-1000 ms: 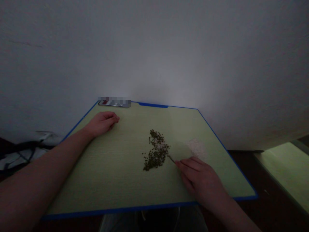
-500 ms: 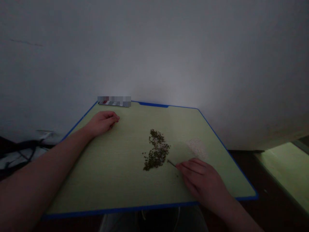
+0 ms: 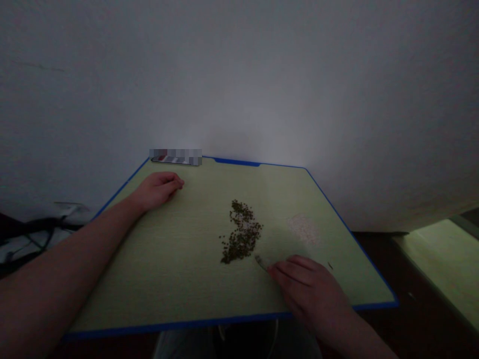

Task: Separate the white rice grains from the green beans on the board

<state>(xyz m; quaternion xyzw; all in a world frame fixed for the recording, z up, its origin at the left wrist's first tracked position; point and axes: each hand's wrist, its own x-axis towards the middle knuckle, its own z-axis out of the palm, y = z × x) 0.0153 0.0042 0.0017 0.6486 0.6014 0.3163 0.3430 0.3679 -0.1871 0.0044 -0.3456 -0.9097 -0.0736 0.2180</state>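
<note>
My right hand (image 3: 301, 284) pinches a slender tool (image 3: 261, 262), its tip just beside the dark grains (image 3: 239, 243), which lie loose around the middle of the bench (image 3: 172, 279). Pale grains (image 3: 305, 229) spread between them and the right edge. My left hand (image 3: 159, 189) rests curled near the left edge; whether it holds anything, I cannot tell.
</note>
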